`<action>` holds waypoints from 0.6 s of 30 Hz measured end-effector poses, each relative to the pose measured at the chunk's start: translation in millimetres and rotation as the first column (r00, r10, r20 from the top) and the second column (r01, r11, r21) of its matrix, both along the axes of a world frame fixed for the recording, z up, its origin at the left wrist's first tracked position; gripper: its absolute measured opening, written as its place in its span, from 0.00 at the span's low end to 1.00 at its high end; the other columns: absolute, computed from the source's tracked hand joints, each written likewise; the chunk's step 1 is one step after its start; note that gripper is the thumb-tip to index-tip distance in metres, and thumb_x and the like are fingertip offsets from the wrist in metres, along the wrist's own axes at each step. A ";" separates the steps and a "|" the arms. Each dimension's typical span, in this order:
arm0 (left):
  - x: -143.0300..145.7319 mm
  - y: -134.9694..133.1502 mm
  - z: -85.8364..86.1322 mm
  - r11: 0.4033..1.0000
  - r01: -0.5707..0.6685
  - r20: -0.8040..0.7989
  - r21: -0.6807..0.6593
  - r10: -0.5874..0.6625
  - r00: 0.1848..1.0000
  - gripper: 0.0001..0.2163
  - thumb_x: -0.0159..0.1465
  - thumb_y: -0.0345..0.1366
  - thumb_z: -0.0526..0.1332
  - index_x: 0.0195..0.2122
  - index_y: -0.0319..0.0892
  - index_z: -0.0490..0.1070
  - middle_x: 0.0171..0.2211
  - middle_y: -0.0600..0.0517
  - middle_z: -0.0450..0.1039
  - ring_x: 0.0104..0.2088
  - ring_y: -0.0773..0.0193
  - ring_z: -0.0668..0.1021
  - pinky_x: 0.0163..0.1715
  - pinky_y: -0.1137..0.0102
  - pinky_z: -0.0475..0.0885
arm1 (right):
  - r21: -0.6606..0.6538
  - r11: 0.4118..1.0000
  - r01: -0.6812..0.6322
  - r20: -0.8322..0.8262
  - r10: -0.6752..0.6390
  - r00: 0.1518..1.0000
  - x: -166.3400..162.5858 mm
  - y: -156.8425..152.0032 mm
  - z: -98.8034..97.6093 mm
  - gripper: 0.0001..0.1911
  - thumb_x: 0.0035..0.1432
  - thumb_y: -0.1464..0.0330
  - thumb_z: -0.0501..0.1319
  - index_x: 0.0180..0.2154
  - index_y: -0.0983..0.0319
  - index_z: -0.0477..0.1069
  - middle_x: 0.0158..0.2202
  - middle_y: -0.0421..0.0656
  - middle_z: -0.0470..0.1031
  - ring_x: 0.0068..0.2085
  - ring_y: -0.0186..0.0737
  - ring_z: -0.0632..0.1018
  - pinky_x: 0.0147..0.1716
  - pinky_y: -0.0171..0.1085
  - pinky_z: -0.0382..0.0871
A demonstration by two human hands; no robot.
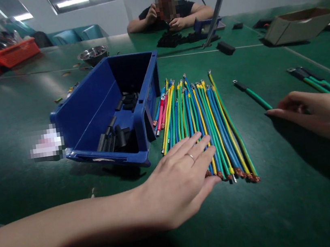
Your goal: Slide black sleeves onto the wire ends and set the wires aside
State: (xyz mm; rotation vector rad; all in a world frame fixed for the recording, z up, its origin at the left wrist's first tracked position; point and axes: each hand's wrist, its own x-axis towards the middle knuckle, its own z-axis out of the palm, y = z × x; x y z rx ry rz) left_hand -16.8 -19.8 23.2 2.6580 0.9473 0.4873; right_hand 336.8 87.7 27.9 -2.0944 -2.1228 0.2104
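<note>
My left hand [184, 170] lies flat, fingers stretched out, across the lower part of a row of cut wires [215, 128]. These are green-yellow, blue and a few red, with metal lugs at the far ends and bare copper strands at many near ends. On the right, my right hand [311, 113] pinches the near end of a green wire [258, 98] between thumb and fingers. That wire has a black sleeve below the lug at its far end. Beyond my right hand lie a few more black-sleeved green wires [315, 78], partly hidden by it.
Left of the wires stands a blue bin [105, 158] holding short black sleeves [111, 137]. Behind it are a metal bowl [94, 53] and a red basket [20, 54]. A cardboard box [296, 29] sits far right. Across the table a person [171, 16] works near black parts [173, 38] and a slanted metal pole [217, 5].
</note>
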 end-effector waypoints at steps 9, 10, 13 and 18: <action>0.3 -0.9 -1.1 1.000 -0.011 -0.015 -0.001 0.011 1.000 0.23 0.79 0.40 0.54 0.67 0.26 0.67 0.72 0.34 0.63 0.74 0.46 0.63 0.74 0.54 0.58 | 0.045 0.999 0.022 -0.067 -0.019 0.998 -10.0 -4.2 2.2 0.59 0.22 0.15 0.41 0.32 0.55 0.76 0.27 0.49 0.78 0.26 0.48 0.77 0.26 0.47 0.69; 0.0 -0.8 -1.1 1.000 -0.010 -0.016 -0.002 0.010 1.000 0.23 0.78 0.40 0.55 0.67 0.27 0.67 0.72 0.34 0.63 0.74 0.46 0.63 0.74 0.54 0.58 | 0.042 0.999 0.032 -0.068 -0.029 0.997 -10.0 -4.0 2.4 0.59 0.21 0.15 0.41 0.31 0.55 0.76 0.27 0.50 0.78 0.26 0.49 0.78 0.26 0.47 0.69; -0.6 -0.6 -1.3 1.000 -0.017 -0.020 0.003 0.017 1.000 0.23 0.78 0.40 0.55 0.66 0.27 0.67 0.72 0.35 0.63 0.74 0.47 0.63 0.74 0.53 0.59 | 0.046 0.997 0.069 -0.064 -0.066 0.996 -7.5 -3.3 0.2 0.59 0.23 0.15 0.41 0.31 0.55 0.76 0.29 0.50 0.80 0.29 0.50 0.80 0.30 0.48 0.71; 0.8 0.1 -2.5 0.999 -0.024 -0.033 0.045 0.025 0.999 0.23 0.78 0.40 0.55 0.67 0.28 0.66 0.71 0.35 0.64 0.74 0.46 0.63 0.73 0.52 0.61 | 0.062 0.991 0.115 -0.010 -0.115 0.993 6.0 -3.3 -4.5 0.47 0.39 0.22 0.46 0.34 0.54 0.76 0.33 0.49 0.82 0.33 0.52 0.82 0.31 0.48 0.73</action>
